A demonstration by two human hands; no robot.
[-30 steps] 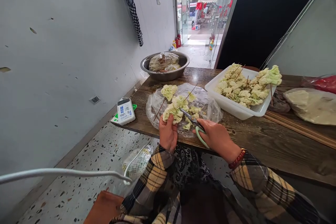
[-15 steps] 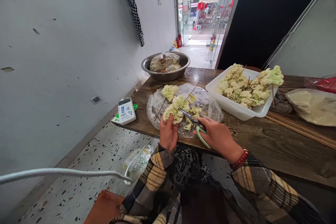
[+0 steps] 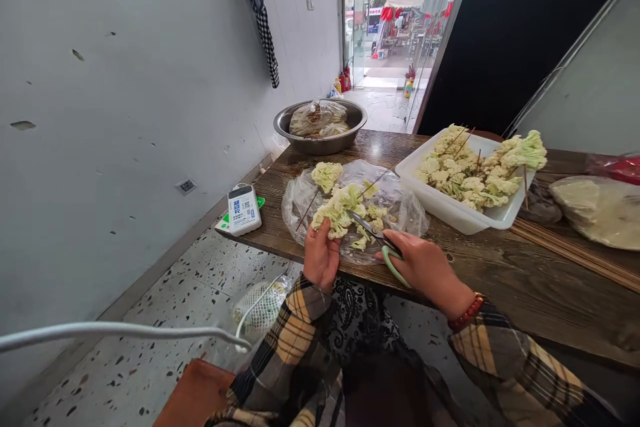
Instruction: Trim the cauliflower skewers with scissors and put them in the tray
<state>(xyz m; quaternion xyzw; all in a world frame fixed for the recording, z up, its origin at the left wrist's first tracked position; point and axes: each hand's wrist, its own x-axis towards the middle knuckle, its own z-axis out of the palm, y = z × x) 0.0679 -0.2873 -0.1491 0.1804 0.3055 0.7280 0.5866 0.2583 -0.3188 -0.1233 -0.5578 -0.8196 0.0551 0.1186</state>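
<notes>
My left hand (image 3: 323, 253) is closed on a piece of cauliflower (image 3: 336, 210) above the near edge of the table. Scissors (image 3: 395, 264) with pale green handles are in my right hand (image 3: 425, 267), their blades pointing left at the cauliflower's right side. Whether the blade tips touch it I cannot tell. Under both hands lies a clear plastic bag (image 3: 415, 220) with cut florets (image 3: 360, 238) on it. Another floret (image 3: 327, 176) is just beyond the held piece. Thin wooden skewers (image 3: 307, 210) stick out around the cauliflower.
A white plastic tub (image 3: 453, 215) full of skewered cauliflower stands to the right, beside a bundle of skewers (image 3: 575, 250). At the back left is a metal basin (image 3: 323, 145) with bagged contents. A white box-shaped device (image 3: 243, 210) sits on the table's left corner.
My right hand and the scissors have drawn slightly right, away from the cauliflower. My left hand keeps its hold. The whole view has shifted a little.
</notes>
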